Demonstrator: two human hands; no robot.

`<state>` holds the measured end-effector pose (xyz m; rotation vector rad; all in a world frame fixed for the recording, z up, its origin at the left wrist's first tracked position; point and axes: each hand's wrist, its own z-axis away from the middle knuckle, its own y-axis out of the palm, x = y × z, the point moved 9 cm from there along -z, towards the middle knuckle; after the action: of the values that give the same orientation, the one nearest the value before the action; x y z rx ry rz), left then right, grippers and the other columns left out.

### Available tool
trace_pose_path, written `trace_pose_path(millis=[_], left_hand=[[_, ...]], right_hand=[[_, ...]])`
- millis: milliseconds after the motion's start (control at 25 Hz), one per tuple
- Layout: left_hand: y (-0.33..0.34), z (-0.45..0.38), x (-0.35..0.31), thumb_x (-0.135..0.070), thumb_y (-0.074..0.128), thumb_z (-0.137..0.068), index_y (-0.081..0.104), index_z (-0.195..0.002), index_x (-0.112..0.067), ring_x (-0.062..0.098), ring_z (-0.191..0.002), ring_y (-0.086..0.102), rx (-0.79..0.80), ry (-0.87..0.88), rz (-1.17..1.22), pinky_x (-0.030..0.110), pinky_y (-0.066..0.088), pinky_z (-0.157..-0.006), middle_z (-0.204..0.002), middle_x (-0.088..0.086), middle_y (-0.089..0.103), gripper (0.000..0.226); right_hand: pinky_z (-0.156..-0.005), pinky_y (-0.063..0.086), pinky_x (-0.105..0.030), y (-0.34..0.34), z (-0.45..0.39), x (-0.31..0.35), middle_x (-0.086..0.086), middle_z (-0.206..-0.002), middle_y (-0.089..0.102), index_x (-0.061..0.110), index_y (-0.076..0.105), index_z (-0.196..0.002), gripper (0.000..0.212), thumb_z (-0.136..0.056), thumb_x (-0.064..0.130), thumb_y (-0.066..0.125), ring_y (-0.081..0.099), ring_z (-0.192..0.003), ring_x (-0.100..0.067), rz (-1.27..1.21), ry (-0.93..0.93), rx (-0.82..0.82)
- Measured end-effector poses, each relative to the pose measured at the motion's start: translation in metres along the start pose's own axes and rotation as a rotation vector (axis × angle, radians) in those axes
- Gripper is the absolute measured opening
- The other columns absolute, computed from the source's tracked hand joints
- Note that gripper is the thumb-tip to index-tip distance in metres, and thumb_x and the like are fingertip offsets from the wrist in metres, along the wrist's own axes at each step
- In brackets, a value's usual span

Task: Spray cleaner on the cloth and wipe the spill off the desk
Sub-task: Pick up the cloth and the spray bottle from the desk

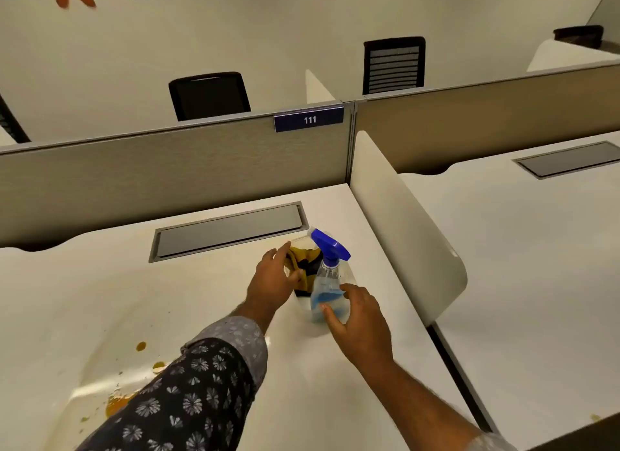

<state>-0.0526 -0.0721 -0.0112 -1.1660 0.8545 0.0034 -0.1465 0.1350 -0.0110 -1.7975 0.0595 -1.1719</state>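
A yellow and black cloth [303,261] lies bunched on the white desk [100,299], just in front of the grey cable hatch. My left hand [273,281] pinches the cloth's left side between thumb and fingers. A clear spray bottle [327,289] with a blue trigger head and some blue cleaner in it stands upright right of the cloth. My right hand [359,323] is at the bottle's base with fingers spread, one fingertip touching it, not gripping. An orange spill [115,404] with scattered drops sits at the desk's near left, partly hidden by my left sleeve.
A grey cable hatch [231,230] is set into the desk behind the cloth. A white curved divider [402,222] stands close to the right of the bottle. A beige partition wall [167,168] labelled 111 closes the back. Another desk lies beyond the divider.
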Motion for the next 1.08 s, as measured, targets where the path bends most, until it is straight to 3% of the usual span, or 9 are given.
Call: trace_pose_path(millis=[120, 240, 360, 480, 560, 760, 880, 1000, 1080], left_hand=[[0.006, -0.013, 0.002, -0.046, 0.07, -0.098, 0.03, -0.166, -0.023, 0.033, -0.146, 0.048, -0.042, -0.058, -0.033, 0.047, 0.05, -0.111, -0.161, 0.011, 0.048, 0.082], [0.014, -0.022, 0.009, -0.037, 0.075, -0.096, 0.034, -0.164, -0.016, 0.035, -0.144, 0.049, -0.047, -0.134, -0.021, 0.048, 0.049, -0.112, -0.157, 0.015, 0.052, 0.081], [0.021, -0.027, 0.013, -0.024, 0.069, -0.1, 0.056, -0.148, -0.01, 0.036, -0.126, 0.065, -0.05, -0.198, 0.059, 0.046, 0.056, -0.105, -0.14, 0.018, 0.068, 0.051], [0.024, -0.024, 0.012, -0.019, 0.065, -0.102, 0.071, -0.128, -0.008, 0.028, -0.1, 0.069, -0.075, -0.24, 0.262, 0.034, 0.055, -0.086, -0.119, 0.015, 0.076, 0.029], [0.023, -0.015, 0.01, -0.018, 0.065, -0.103, 0.073, -0.123, -0.011, 0.026, -0.1, 0.068, -0.109, -0.268, 0.47, 0.031, 0.05, -0.083, -0.115, 0.011, 0.075, 0.023], [0.014, 0.011, 0.019, -0.033, 0.059, -0.107, 0.067, -0.113, -0.029, 0.026, -0.112, 0.067, -0.153, -0.401, 0.99, 0.046, 0.06, -0.088, -0.125, 0.005, 0.071, 0.01], [0.006, 0.025, 0.026, -0.04, 0.052, -0.109, 0.061, -0.135, -0.028, 0.028, -0.119, 0.065, -0.186, -0.431, 1.184, 0.058, 0.058, -0.1, -0.131, 0.003, 0.067, 0.029], [-0.01, 0.04, 0.043, -0.04, 0.049, -0.11, 0.065, -0.128, -0.027, 0.026, -0.108, 0.07, -0.308, -0.497, 1.332, 0.048, 0.062, -0.086, -0.118, 0.002, 0.074, 0.028], [-0.02, 0.054, 0.054, -0.039, 0.05, -0.107, 0.075, -0.11, -0.023, 0.029, -0.097, 0.074, -0.377, -0.565, 1.488, 0.041, 0.064, -0.074, -0.097, 0.004, 0.083, 0.03]], right_hand=[[-0.085, 0.047, -0.018, 0.003, -0.014, -0.009, 0.007, -0.137, 0.064, 0.031, 0.052, -0.142, 0.071, -0.086, 0.072, 0.064, 0.061, -0.119, -0.012, -0.036, 0.064, -0.007], [-0.09, 0.05, -0.022, 0.007, -0.025, -0.005, 0.006, -0.138, 0.063, 0.03, 0.051, -0.142, 0.074, -0.083, 0.072, 0.068, 0.06, -0.12, -0.013, -0.075, 0.061, -0.023], [-0.09, 0.052, -0.027, 0.01, -0.036, -0.002, 0.004, -0.136, 0.064, 0.029, 0.05, -0.141, 0.075, -0.081, 0.068, 0.073, 0.061, -0.117, -0.014, -0.115, 0.056, -0.049], [-0.094, 0.054, -0.035, 0.013, -0.047, 0.005, 0.002, -0.134, 0.066, 0.028, 0.049, -0.142, 0.078, -0.08, 0.061, 0.079, 0.055, -0.11, -0.01, -0.187, 0.062, -0.05], [-0.097, 0.056, -0.04, 0.012, -0.054, 0.009, 0.001, -0.132, 0.065, 0.026, 0.048, -0.143, 0.08, -0.079, 0.058, 0.082, 0.054, -0.11, -0.011, -0.244, 0.063, -0.052], [-0.094, 0.054, -0.033, 0.012, -0.062, 0.022, 0.007, -0.121, 0.059, 0.022, 0.051, -0.141, 0.075, -0.08, 0.05, 0.084, 0.059, -0.111, -0.016, -0.397, 0.017, -0.015], [-0.089, 0.048, -0.025, 0.013, -0.06, 0.022, 0.008, -0.119, 0.058, 0.019, 0.051, -0.142, 0.073, -0.082, 0.043, 0.086, 0.059, -0.105, -0.013, -0.417, 0.026, -0.023], [-0.078, 0.044, -0.005, 0.009, -0.059, 0.023, 0.008, -0.113, 0.062, 0.018, 0.056, -0.137, 0.063, -0.084, 0.038, 0.084, 0.062, -0.095, -0.003, -0.46, 0.013, -0.042], [-0.078, 0.048, -0.008, 0.004, -0.063, 0.024, 0.003, -0.106, 0.067, 0.018, 0.06, -0.13, 0.049, -0.088, 0.034, 0.081, 0.067, -0.096, -0.011, -0.521, 0.009, -0.035]])
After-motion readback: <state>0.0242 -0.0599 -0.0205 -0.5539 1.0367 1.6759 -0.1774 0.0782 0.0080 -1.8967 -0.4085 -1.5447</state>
